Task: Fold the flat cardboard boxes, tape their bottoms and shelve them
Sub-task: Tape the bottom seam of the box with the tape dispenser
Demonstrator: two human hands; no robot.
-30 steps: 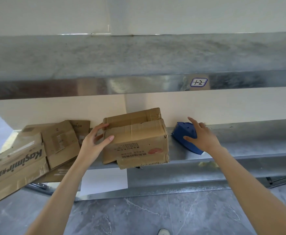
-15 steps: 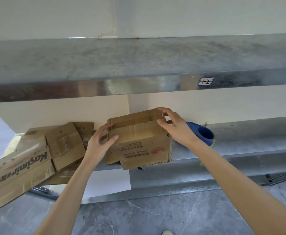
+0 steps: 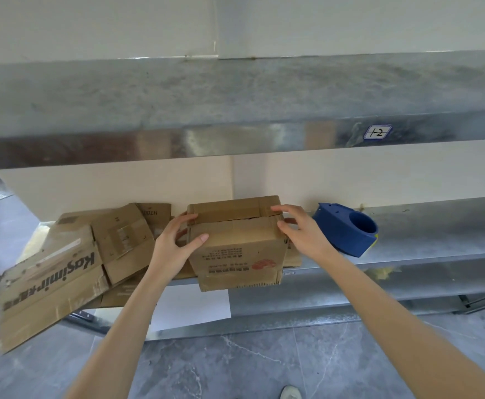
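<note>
Cardboard box (image 3: 237, 249) is sitting on the steel shelf (image 3: 437, 226), its front edge overhanging toward 6 o'clock. Flattened cartons (image 3: 62, 269) are crowding its 9 o'clock side. A blue tape dispenser (image 3: 344, 231) is lying at 3 o'clock, with bare shelf beyond. We are clasping the box's upper corners with our left hand (image 3: 175, 246) and right hand (image 3: 301, 231), fingers curling over its top.

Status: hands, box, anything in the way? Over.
Left hand grips folded box at left edge, right hand at top right corner. Box on shelf lip, flaps closed. Tape dispenser right, flat cardboard left, clear.
</note>
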